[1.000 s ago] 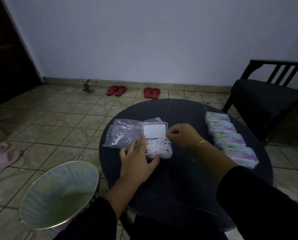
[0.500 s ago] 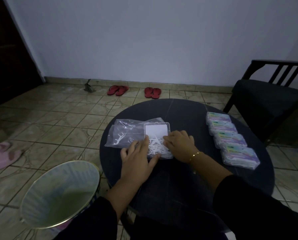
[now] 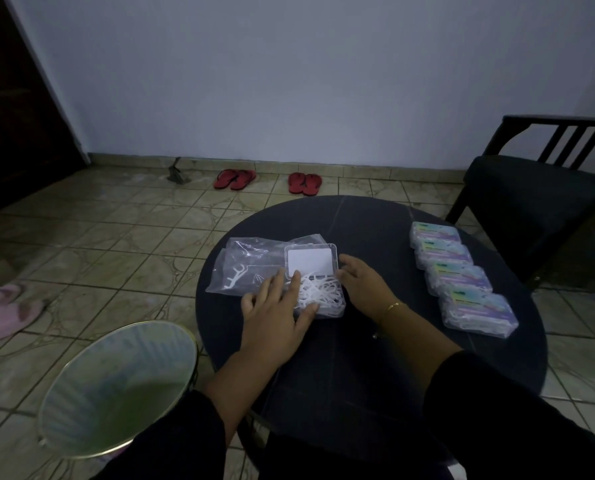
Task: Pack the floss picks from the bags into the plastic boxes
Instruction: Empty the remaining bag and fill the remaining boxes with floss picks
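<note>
An open clear plastic box (image 3: 323, 296) lies on the round dark table (image 3: 358, 358), its base full of white floss picks (image 3: 318, 292) and its lid (image 3: 310, 261) folded back with a white label. My left hand (image 3: 275, 313) lies flat on the box's left side, fingers spread over the picks. My right hand (image 3: 362, 282) rests against the box's right edge, fingers apart. A clear bag (image 3: 246, 268) with a few picks inside lies left of the box, partly under it.
Several closed, labelled boxes of picks (image 3: 462, 277) stand in a row at the table's right. A round bin (image 3: 116, 386) is on the floor at front left. A dark chair (image 3: 531, 199) stands at the right. Red sandals (image 3: 268, 180) lie by the wall.
My right hand came down from above the lid to the box's right side, then slid off the picks to the edge. My left hand stayed on the box.
</note>
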